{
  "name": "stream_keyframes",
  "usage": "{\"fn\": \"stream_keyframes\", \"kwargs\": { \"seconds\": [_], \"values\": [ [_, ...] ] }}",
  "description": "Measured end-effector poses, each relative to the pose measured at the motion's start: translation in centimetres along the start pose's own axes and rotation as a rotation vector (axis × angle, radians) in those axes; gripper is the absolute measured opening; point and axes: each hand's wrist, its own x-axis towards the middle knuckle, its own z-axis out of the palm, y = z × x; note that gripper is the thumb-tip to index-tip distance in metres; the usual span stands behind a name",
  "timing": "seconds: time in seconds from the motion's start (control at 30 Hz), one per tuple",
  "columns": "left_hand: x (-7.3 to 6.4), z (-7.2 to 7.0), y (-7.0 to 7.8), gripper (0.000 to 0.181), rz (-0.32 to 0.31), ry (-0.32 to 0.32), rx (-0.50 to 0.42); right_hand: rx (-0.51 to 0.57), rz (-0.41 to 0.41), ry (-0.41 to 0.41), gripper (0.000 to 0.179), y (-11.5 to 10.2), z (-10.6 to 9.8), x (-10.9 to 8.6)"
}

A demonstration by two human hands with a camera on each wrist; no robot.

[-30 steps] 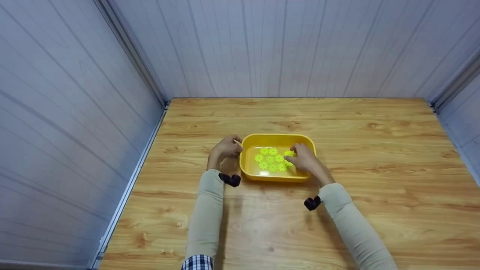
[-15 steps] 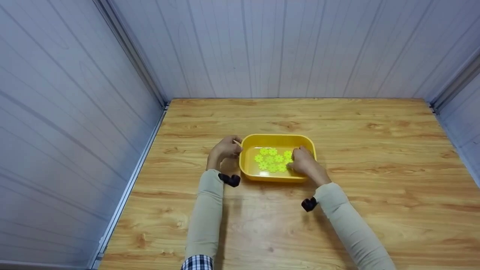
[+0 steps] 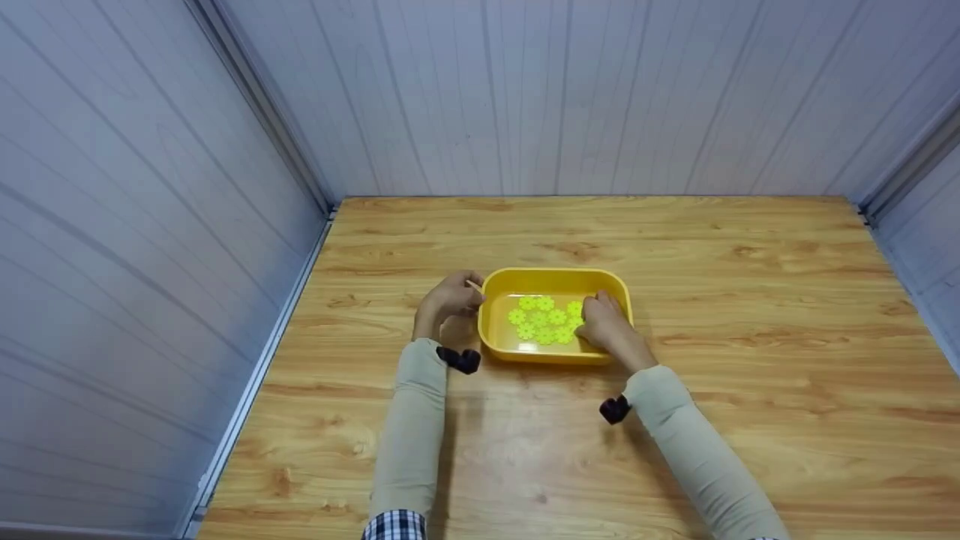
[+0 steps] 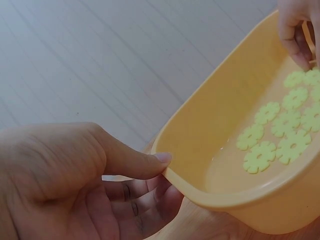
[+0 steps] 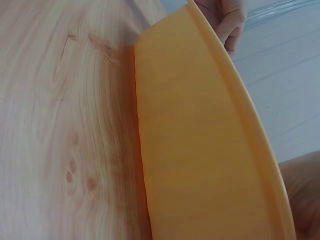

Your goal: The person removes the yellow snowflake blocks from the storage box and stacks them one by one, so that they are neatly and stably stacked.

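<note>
You have the wood-grain table under everything; the yellow tray sits on it in front of you, its long axis running left to right across your view, its opening upward and its short ends toward your two hands. Your left hand is outside the left end, thumb on the rim and fingers curled against the outer side, so it pinches the tray there; your right hand reaches in over the right side, fingers curled and pointing down, and whether they pinch anything you cannot tell. The yellow flower-shaped pieces lie inside, on the tray floor, between your hands; your right hand is the nearer, just above the cluster's right edge, while the tray's left wall stands between them and most of your left hand. Each visible piece looks flat and round, with notched edges; none shows a long axis or points any particular way.
</note>
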Motion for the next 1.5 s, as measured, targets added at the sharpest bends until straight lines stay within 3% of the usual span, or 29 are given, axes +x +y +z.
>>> {"fn": "stream_keyframes", "kwargs": {
  "seconds": [0.47, 0.83, 0.97, 1.33, 1.5],
  "values": [
    [0.2, 0.0, 0.1, 0.032, -0.003, -0.003, -0.002, 0.012, 0.018, 0.011, 0.021, -0.2, -0.4, 0.0],
    [0.1, 0.0, 0.1, 0.033, -0.001, -0.005, 0.0, 0.124, 0.005, -0.005, 0.03, -0.1, -1.2, 0.0],
    [0.0, 0.0, 0.1, 0.033, 0.006, -0.004, -0.006, 0.201, 0.011, 0.006, 0.022, -0.1, -1.5, -0.3],
    [0.2, 0.0, -0.1, 0.029, 0.011, -0.004, 0.002, 0.332, -0.075, 0.135, 0.017, 0.3, -1.8, -0.9],
    [0.2, -0.1, -0.1, 0.028, 0.006, 0.002, 0.007, 0.369, -0.069, 0.18, 0.018, 0.4, -2.2, -0.8]
  ]
}}
